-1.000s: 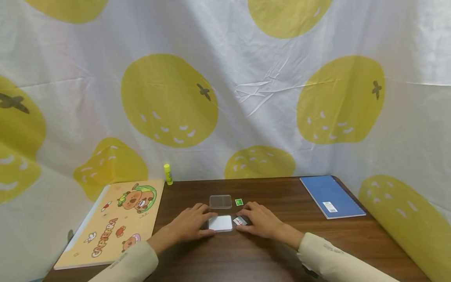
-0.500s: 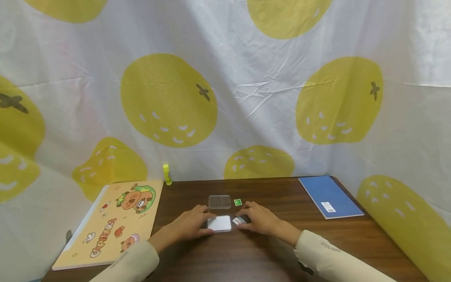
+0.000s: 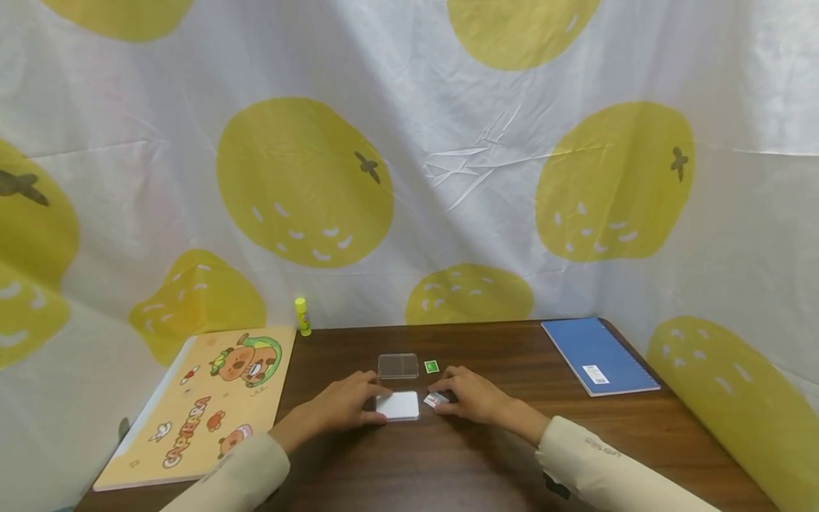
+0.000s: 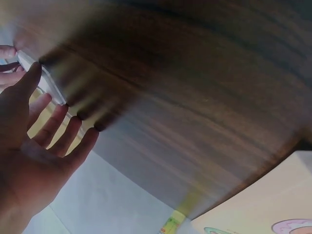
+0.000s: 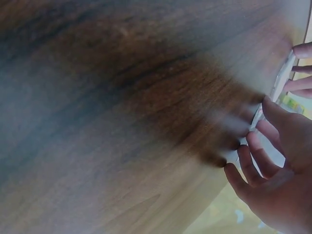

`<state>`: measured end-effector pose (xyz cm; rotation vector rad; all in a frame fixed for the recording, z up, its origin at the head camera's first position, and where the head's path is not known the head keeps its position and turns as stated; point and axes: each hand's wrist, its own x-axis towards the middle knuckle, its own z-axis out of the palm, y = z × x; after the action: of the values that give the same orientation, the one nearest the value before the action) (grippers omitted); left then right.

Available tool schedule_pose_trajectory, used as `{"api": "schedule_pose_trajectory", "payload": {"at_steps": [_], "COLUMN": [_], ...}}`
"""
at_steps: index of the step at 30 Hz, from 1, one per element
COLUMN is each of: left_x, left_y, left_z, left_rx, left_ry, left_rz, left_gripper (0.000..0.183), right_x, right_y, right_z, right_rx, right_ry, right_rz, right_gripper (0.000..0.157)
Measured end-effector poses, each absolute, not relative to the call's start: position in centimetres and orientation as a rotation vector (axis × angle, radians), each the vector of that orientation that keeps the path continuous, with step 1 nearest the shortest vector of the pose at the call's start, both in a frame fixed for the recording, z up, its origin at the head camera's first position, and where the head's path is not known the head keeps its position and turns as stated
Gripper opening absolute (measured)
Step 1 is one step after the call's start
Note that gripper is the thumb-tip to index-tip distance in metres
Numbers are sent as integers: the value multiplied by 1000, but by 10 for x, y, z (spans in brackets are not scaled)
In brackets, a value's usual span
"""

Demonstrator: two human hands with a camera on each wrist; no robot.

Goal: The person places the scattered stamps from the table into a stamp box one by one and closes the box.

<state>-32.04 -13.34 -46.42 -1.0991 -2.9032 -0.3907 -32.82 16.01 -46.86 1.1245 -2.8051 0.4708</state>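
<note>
Box (image 3: 402, 406): my left hand (image 3: 345, 402) is gripping it.
Card (image 3: 436, 400): my right hand (image 3: 478, 398) is pinching it beside the box.

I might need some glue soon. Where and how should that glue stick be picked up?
The glue stick is probably best pinched around its barrel, below the cap, from the front right: it stands upright and slim, with the curtain close behind and the capybara board close on its left.
</note>
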Motion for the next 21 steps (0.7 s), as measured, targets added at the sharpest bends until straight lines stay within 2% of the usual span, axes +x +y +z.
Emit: {"api": "schedule_pose_trajectory", "payload": {"at_steps": [21], "left_x": [-323], "left_y": [-132], "left_z": [-461], "left_rx": [-1073], "left_ry": [-2931], "left_rz": [-422], "left_gripper": [47], "right_x": [-334], "right_y": [154], "right_z": [-468], "right_rx": [1198], "right_ry": [-2708], "right_rz": [762], "right_gripper": [33]}}
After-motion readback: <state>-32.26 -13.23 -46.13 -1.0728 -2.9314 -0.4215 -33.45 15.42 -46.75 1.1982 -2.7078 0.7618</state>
